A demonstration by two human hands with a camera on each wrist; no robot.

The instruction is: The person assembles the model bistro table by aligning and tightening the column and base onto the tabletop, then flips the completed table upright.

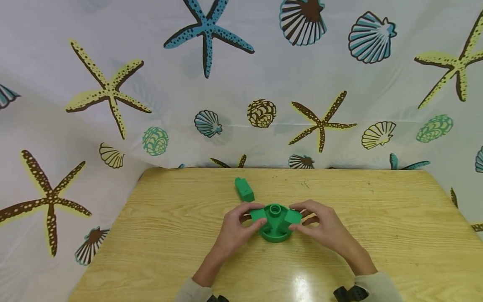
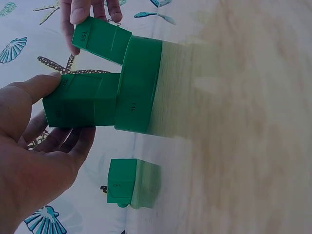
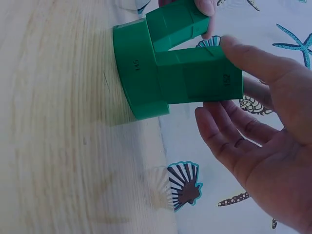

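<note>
A round green base point(image 1: 275, 238) with a hollow ring at its far side sits on the wooden table. Two green blocks rise from it, one on each side. My left hand point(image 1: 235, 228) pinches the left block point(image 2: 83, 100) near its top, thumb on the near side and fingers behind. The right block point(image 3: 200, 75), marked 152, is held the same way by my right hand point(image 1: 325, 223). Both blocks' lower ends meet the base, as the wrist views show. Past my left fingers, a loose green block point(image 1: 244, 189) with a rounded knob on one end lies on its side.
The wooden table point(image 1: 170, 218) stretches out to both sides and toward me. A white cloth point(image 1: 241, 88) printed with starfish and shells hangs along its back and left edges. Dark wrist devices point(image 1: 351, 293) sit at both sleeves.
</note>
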